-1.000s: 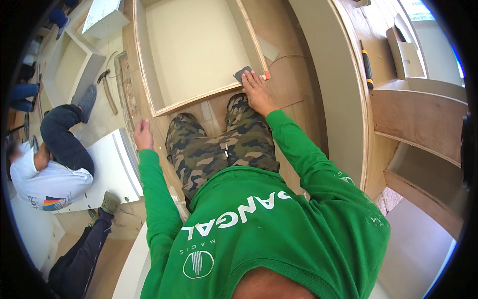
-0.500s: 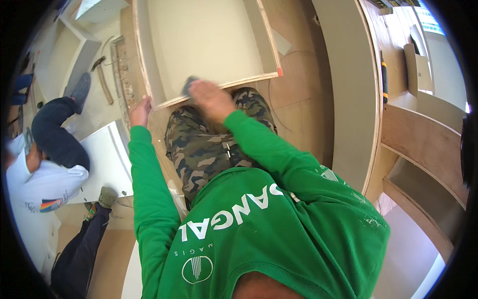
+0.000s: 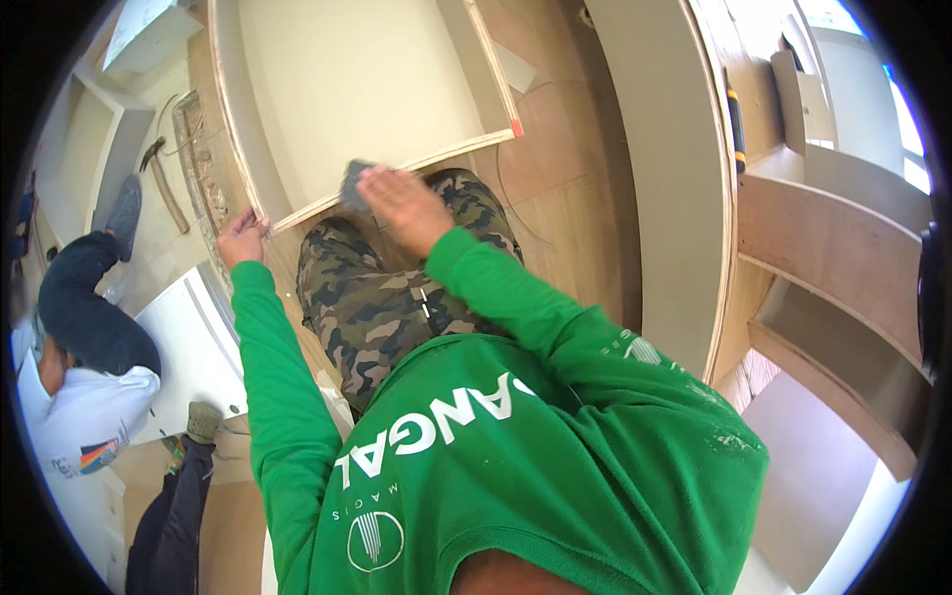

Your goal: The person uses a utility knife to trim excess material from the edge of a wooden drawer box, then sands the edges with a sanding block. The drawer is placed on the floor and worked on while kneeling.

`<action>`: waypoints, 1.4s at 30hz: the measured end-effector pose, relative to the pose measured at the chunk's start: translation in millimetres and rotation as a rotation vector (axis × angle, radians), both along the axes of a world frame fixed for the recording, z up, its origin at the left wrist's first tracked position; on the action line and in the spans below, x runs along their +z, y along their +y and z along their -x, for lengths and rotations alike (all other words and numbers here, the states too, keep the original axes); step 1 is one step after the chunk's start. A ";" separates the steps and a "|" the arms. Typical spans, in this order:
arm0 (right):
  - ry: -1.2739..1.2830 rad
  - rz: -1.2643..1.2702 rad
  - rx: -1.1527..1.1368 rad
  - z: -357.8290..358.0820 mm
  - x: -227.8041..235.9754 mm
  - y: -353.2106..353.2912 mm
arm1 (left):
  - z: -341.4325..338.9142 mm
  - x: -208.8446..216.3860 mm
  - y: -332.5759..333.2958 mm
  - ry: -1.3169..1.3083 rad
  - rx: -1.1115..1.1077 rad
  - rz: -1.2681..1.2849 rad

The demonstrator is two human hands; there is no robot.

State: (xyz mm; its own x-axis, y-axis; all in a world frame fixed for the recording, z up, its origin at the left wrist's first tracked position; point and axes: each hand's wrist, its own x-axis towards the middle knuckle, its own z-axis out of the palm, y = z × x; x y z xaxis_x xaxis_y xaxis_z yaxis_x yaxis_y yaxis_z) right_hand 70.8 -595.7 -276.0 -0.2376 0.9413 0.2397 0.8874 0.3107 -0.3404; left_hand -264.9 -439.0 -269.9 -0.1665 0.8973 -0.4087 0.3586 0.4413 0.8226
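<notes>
A shallow wooden box like a drawer (image 3: 459, 156), pale inside with bare plywood edges, lies in front of my knees. My right hand (image 3: 405, 205) presses a dark grey piece of sandpaper (image 3: 353, 186) against the box's near edge, left of its middle. The fingers lie over the sheet and hide part of it. At the near left corner, my left hand (image 3: 241, 239) grips the box with thumb and fingers bent around the edge. A red mark (image 3: 517, 128) shows on the near right corner.
A hammer (image 3: 165, 184) lies on the floor to the left. Beyond it, a person in a white shirt (image 3: 87, 412) sits beside a white panel (image 3: 193, 342). A tall panel (image 3: 666, 178) stands on the right, near a wooden frame with shelves (image 3: 828, 233) and a yellow-black tool (image 3: 735, 129).
The whole view has shifted, so the box and both hands appear further left. My right hand, blurred before, shows more clearly with the sandpaper at the same edge. The left hand stays at the corner.
</notes>
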 end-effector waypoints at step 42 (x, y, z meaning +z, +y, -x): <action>0.120 -0.005 0.197 -37.4 6.3 17.2 | 19.9 -0.3 3.5 0.007 0.013 0.142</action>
State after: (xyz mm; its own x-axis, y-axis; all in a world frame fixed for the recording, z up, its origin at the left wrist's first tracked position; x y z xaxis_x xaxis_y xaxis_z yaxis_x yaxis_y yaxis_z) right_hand 108.2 -578.5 -269.7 -0.3862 0.8784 0.2815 0.7630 0.4757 -0.4377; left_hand -284.8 -435.5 -270.2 -0.1810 0.8282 -0.5304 0.3579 0.5577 0.7489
